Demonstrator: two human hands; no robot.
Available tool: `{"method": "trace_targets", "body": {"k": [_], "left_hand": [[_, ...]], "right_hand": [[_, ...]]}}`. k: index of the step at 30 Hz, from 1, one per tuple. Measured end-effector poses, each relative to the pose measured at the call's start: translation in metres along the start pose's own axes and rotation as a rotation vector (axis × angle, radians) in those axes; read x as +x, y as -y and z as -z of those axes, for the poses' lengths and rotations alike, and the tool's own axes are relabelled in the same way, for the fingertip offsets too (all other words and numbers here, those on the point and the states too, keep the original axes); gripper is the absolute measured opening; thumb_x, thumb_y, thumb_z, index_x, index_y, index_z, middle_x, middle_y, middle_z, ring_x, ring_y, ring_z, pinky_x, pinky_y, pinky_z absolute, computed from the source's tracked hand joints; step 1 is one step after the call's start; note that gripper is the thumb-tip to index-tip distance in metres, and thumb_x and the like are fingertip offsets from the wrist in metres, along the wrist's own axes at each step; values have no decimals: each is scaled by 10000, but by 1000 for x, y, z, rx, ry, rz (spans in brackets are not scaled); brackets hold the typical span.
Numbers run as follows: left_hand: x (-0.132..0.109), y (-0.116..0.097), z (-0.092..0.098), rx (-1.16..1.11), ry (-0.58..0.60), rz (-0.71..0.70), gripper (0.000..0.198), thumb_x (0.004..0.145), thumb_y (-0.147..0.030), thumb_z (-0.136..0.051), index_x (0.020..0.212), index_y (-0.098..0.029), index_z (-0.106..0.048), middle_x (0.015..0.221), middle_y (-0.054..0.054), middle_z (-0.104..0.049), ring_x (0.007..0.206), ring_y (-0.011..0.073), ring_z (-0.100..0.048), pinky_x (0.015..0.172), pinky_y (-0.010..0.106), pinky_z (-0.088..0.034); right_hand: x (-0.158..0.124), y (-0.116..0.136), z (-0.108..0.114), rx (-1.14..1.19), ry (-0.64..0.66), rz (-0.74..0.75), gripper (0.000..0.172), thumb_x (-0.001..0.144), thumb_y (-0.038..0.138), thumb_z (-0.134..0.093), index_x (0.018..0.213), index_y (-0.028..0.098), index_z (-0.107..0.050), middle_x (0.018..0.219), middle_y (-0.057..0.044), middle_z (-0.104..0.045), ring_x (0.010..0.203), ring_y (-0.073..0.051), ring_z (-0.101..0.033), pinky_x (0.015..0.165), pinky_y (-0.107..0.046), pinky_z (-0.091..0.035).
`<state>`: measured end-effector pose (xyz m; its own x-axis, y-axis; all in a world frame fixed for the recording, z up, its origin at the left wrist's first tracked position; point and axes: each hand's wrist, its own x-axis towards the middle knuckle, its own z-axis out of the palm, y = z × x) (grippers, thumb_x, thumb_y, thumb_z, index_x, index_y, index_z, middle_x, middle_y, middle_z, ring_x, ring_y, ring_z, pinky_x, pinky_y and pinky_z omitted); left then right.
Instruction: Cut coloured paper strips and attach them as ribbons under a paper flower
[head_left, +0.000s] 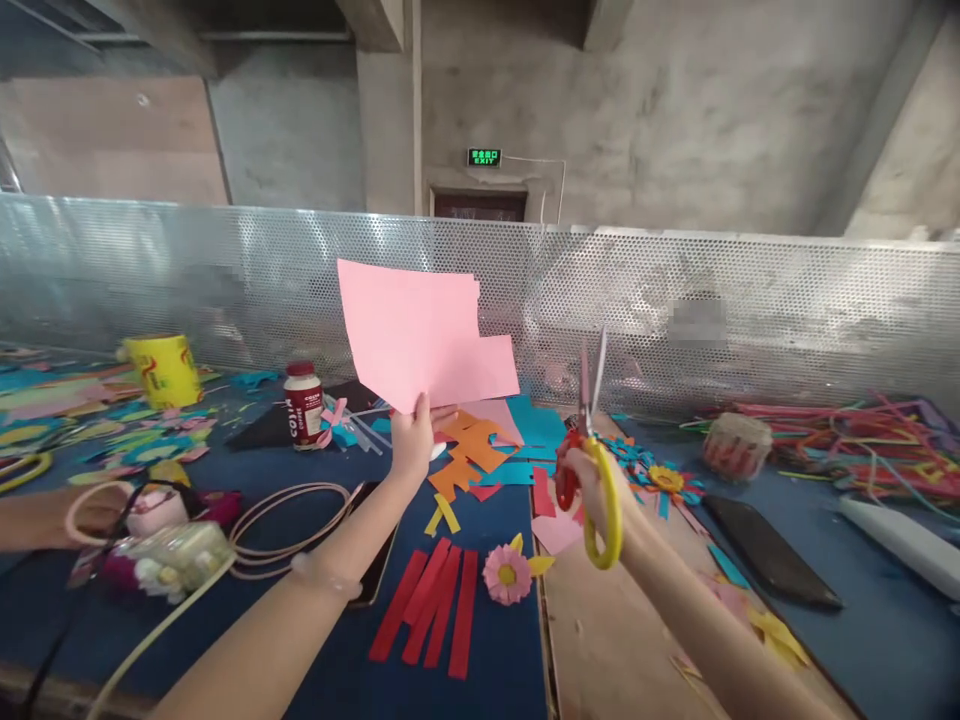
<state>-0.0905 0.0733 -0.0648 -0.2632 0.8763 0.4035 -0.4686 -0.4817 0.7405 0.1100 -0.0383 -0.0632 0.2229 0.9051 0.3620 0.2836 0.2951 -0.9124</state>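
Observation:
My left hand (412, 440) is closed on the bottom edge of a pink paper sheet (420, 330), holding it upright above the blue table (495, 660); the sheet has a notch cut from its right side. My right hand (592, 485) grips scissors (594, 440) with red and yellow handles, blades apart and pointing up, a little to the right of the sheet and not touching it. Below the hands lie red paper strips (435, 605), a pink paper flower (507, 573) and orange and teal paper cut-outs (480, 450).
A perforated metal screen (750, 310) runs behind the table. A coffee bottle (303, 403), a yellow tape roll (163, 370), rings (292, 525) and another person's hand (82, 515) are at left. A black phone (769, 550), a plastic tub (737, 445) and paper strips (862, 440) lie right.

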Motion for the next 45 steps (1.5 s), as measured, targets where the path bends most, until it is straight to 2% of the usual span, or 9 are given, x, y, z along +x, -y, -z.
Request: {"method": "trace_targets", "body": {"k": [4,10,15,25,31,40,45], "left_hand": [[-2,-8,-2,37,33,-59,129,863,-217,-522,864,-111,-596,689,101,-700,761,229,-709,741,325,-572],[-7,-14,-5,-2,70,-52,112,827,-226,-582,857,-128,-625,730,107,-710,911,257,-681,811,334,-556],[-11,-14,-8,-14,83,-44,136,824,-227,-589,912,-133,-633,761,106,-716,925,249,-677,828,323,-548],[-16,-11,-11,52,97,-54,164,842,-268,-567,899,-130,-635,787,115,-719,905,247,-683,789,299,-561],[-21,-11,-13,-19,69,33,147,817,-258,-604,875,-129,-648,796,118,-717,925,254,-677,814,284,-551],[-23,-8,-13,91,122,-56,177,835,-299,-577,853,-145,-660,816,109,-716,937,263,-672,770,280,-569],[-23,-5,-12,75,121,-45,211,830,-308,-587,939,-144,-662,830,107,-716,930,261,-674,764,281,-573]], "right_hand": [[5,-26,-21,-45,-2,-95,146,706,323,-410,622,205,-396,443,31,-437,418,-124,-437,429,-243,-344],[6,-45,-40,-96,7,-156,127,692,324,-438,680,200,-417,531,34,-468,486,-126,-458,455,-226,-331],[3,-50,-41,-120,13,-145,135,701,334,-429,693,201,-413,578,28,-470,546,-132,-460,496,-231,-334],[-3,-40,-40,-108,32,-123,152,689,349,-417,682,197,-424,603,21,-471,587,-142,-465,533,-243,-345],[1,-49,-42,-102,3,-116,178,692,376,-415,684,199,-429,597,14,-484,559,-139,-459,511,-237,-331],[1,-52,-42,-108,-13,-119,161,715,357,-411,684,198,-417,600,15,-486,576,-147,-493,514,-235,-332],[0,-49,-40,-112,-27,-92,154,721,338,-419,666,194,-414,609,13,-486,561,-134,-465,500,-232,-320]]}}
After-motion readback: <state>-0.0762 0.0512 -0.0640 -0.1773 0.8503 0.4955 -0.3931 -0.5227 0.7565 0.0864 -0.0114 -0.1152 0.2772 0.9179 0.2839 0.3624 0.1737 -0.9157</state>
